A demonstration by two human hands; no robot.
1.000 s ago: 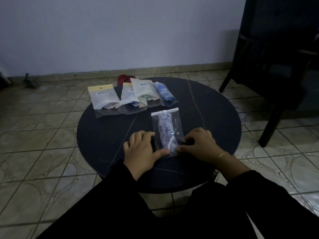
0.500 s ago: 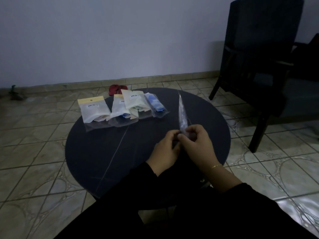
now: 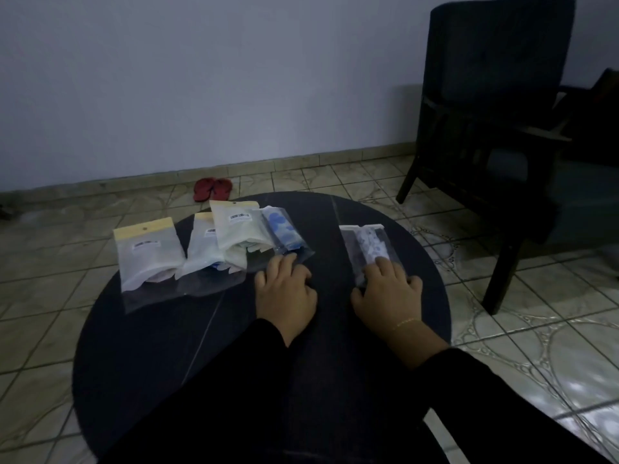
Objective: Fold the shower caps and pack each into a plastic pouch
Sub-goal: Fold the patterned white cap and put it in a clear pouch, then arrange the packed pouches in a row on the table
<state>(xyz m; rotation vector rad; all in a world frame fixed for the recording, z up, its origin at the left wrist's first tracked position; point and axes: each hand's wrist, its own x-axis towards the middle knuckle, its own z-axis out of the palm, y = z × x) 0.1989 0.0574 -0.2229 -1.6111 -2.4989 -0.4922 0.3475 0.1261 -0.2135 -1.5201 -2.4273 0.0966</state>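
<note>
A clear plastic pouch (image 3: 366,246) with a rolled blue-patterned shower cap inside lies flat on the right part of the round dark table (image 3: 160,333). My right hand (image 3: 388,291) rests flat on its near end, fingers spread. My left hand (image 3: 284,289) lies palm down on the table, its fingertips touching the near corner of another clear pouch with a blue-dotted cap (image 3: 284,234). Three more filled pouches sit in a row to the left: a cream one (image 3: 239,229), a partly covered one (image 3: 204,249) and a yellow-topped one (image 3: 149,252).
A dark armchair (image 3: 502,128) stands right of the table. Red slippers (image 3: 212,189) lie on the tiled floor by the wall behind the table. My dark sleeves cover the table's near edge.
Half a second ago both hands held the pouch upright above the table. It now lies flat at the right under my right hand, and my left hand has moved to the blue-dotted pouch.
</note>
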